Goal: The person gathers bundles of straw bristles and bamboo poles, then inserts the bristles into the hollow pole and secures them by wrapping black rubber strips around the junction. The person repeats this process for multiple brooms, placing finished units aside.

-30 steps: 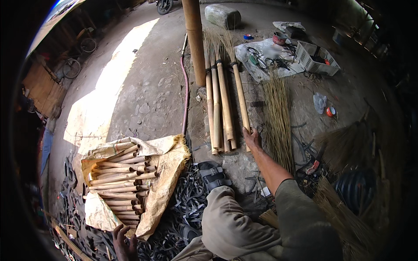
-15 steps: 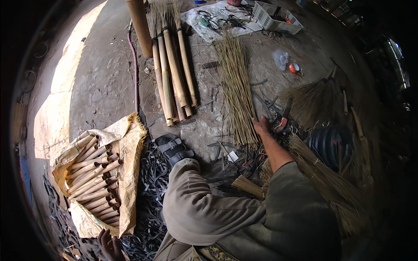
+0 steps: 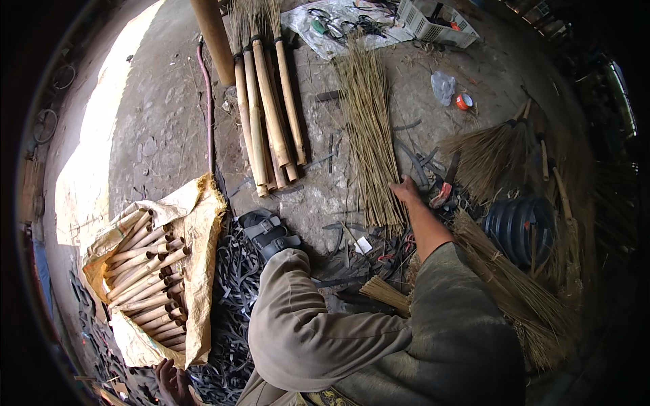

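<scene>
Right hand (image 3: 406,189): your grip is loose, fingers spread, touching the bundle of thin tan straw stalks (image 3: 367,128) lying flat on the concrete floor (image 3: 162,128). Left hand (image 3: 172,382) low by the black rubber strips (image 3: 230,298); can't tell its grip.

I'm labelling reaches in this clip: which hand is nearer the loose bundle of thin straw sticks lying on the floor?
Right. The right hand rests at the straw bundle, by its near end. The left hand is far off, low beside the sack of bamboo pieces.
</scene>
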Action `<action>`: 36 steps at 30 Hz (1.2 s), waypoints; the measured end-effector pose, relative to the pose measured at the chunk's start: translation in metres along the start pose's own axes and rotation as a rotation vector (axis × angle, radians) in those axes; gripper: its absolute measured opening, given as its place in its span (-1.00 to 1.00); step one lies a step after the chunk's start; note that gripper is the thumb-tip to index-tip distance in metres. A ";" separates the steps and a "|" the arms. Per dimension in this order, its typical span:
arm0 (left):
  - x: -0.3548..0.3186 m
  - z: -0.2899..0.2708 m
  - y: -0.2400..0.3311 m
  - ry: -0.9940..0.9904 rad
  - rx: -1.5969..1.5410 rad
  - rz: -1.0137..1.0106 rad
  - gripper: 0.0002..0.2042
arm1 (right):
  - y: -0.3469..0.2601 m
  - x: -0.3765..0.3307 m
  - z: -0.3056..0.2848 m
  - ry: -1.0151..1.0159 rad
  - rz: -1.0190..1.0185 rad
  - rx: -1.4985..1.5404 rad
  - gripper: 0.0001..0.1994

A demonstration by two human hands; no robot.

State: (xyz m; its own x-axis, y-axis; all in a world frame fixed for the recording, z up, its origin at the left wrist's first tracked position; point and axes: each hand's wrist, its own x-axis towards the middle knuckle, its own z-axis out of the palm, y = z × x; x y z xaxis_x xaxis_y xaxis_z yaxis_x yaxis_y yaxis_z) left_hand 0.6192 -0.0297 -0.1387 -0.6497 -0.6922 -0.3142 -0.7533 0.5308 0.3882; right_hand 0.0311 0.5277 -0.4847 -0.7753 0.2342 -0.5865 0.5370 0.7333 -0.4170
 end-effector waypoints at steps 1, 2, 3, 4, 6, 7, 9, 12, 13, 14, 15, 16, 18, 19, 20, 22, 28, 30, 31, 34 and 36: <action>0.001 -0.001 0.002 -0.018 0.007 -0.025 -0.57 | -0.002 0.000 -0.001 -0.014 -0.002 -0.005 -0.23; 0.002 0.000 0.003 -0.036 0.014 -0.049 -0.57 | -0.005 -0.001 -0.002 -0.016 0.002 -0.011 -0.25; 0.003 0.000 0.006 -0.025 -0.012 -0.048 -0.57 | -0.007 -0.002 -0.002 -0.010 0.000 -0.030 -0.26; 0.003 0.000 0.008 -0.013 -0.039 -0.047 -0.57 | -0.009 -0.003 -0.003 -0.003 -0.001 -0.040 -0.30; 0.003 0.001 0.014 -0.006 -0.074 -0.059 -0.58 | -0.013 -0.006 -0.005 -0.029 0.013 0.003 -0.30; 0.003 0.000 0.016 -0.011 -0.082 -0.072 -0.58 | -0.015 -0.008 -0.005 -0.035 0.043 0.009 -0.30; 0.003 0.000 0.022 -0.016 -0.091 -0.077 -0.58 | -0.016 -0.011 -0.006 -0.030 0.002 -0.048 -0.30; 0.001 -0.002 0.029 -0.014 -0.096 -0.067 -0.57 | -0.015 -0.012 -0.007 0.026 -0.071 -0.074 -0.27; 0.000 -0.002 0.031 -0.011 -0.100 -0.075 -0.57 | -0.014 -0.011 -0.007 0.031 -0.077 -0.080 -0.26; -0.001 -0.002 0.032 -0.006 -0.104 -0.083 -0.57 | -0.012 -0.009 -0.008 -0.021 -0.039 0.041 -0.24; -0.002 -0.002 0.034 -0.007 -0.122 -0.098 -0.57 | -0.009 -0.006 -0.010 -0.094 0.026 0.153 -0.21; -0.003 -0.002 0.035 -0.008 -0.140 -0.113 -0.57 | -0.007 -0.003 -0.009 -0.125 0.106 0.245 -0.20; -0.005 -0.003 0.038 -0.004 -0.161 -0.126 -0.57 | -0.004 0.002 -0.009 -0.089 0.002 0.236 -0.17; -0.005 -0.004 0.040 0.000 -0.163 -0.124 -0.57 | -0.001 0.003 -0.011 -0.044 0.013 0.192 -0.17; -0.006 -0.004 0.042 0.005 -0.166 -0.122 -0.57 | -0.001 0.004 -0.011 -0.037 -0.054 0.174 -0.17; -0.007 -0.007 0.045 -0.003 -0.107 -0.130 -0.57 | 0.000 0.003 -0.013 0.002 -0.069 0.079 -0.17; -0.010 -0.007 0.042 0.013 -0.168 -0.151 -0.58 | -0.013 -0.010 -0.014 -0.006 0.002 -0.019 -0.19; -0.010 -0.006 0.033 0.021 -0.136 -0.117 -0.57 | -0.017 -0.013 -0.010 0.000 0.036 -0.043 -0.24; -0.009 -0.005 0.028 0.022 -0.092 -0.091 -0.57 | -0.019 -0.015 -0.008 0.027 0.062 -0.066 -0.26; -0.007 -0.004 0.012 0.017 -0.052 -0.055 -0.57 | -0.020 -0.015 -0.001 0.066 0.112 -0.076 -0.33; -0.005 -0.003 0.005 0.005 -0.057 -0.044 -0.57 | -0.018 -0.011 0.001 0.025 0.133 -0.011 -0.28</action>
State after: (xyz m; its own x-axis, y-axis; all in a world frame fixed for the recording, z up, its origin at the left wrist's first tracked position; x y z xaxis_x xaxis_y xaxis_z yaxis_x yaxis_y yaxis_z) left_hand 0.6190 -0.0245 -0.1328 -0.6153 -0.7170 -0.3277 -0.7741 0.4712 0.4227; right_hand 0.0303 0.5113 -0.4710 -0.7055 0.3454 -0.6188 0.6322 0.7014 -0.3293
